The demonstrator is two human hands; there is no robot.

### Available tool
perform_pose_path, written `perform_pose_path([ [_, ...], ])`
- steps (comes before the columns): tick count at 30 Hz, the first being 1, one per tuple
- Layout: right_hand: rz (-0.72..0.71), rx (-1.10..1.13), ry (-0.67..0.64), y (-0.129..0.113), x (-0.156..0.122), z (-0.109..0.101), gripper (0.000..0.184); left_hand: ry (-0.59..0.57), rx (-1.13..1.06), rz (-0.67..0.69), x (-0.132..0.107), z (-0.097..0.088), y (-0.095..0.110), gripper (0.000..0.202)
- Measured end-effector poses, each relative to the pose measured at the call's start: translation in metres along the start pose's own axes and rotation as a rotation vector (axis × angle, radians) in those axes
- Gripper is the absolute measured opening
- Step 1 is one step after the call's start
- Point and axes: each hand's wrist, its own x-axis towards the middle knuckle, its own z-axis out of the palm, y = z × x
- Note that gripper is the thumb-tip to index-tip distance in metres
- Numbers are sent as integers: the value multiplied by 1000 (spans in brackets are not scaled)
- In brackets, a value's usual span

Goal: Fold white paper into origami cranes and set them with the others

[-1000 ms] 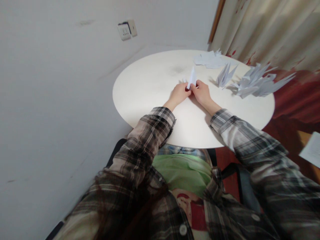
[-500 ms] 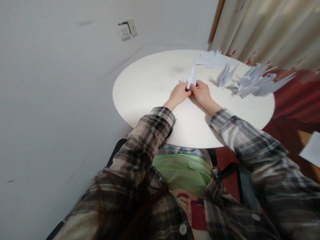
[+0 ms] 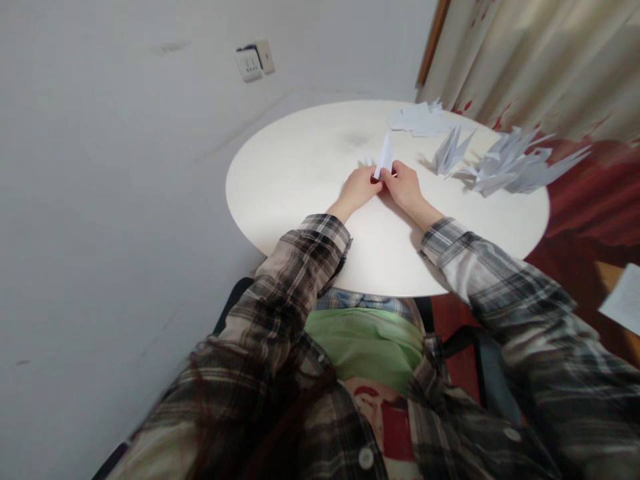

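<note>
A small folded piece of white paper [image 3: 385, 154] stands pointed up on the round white table [image 3: 300, 173]. My left hand [image 3: 361, 187] and my right hand [image 3: 406, 186] meet at its lower end, fingers closed, both pinching the paper between them. Both wrists rest on the tabletop. Plaid sleeves cover my forearms.
Several folded white paper shapes [image 3: 510, 167] lie at the table's right side, one more folded piece [image 3: 450, 151] stands nearer my hands, and flat paper [image 3: 420, 119] lies at the back. A wall with a socket [image 3: 254, 60] is left, a curtain [image 3: 540, 60] right. A paper sheet [image 3: 623, 300] lies at the right edge.
</note>
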Motion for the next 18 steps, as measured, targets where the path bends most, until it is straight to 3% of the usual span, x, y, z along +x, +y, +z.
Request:
perform_pose_path([
  [18,17,-17,-24,-2,0,-2,23,1,-3,-20,0,0,1,17],
])
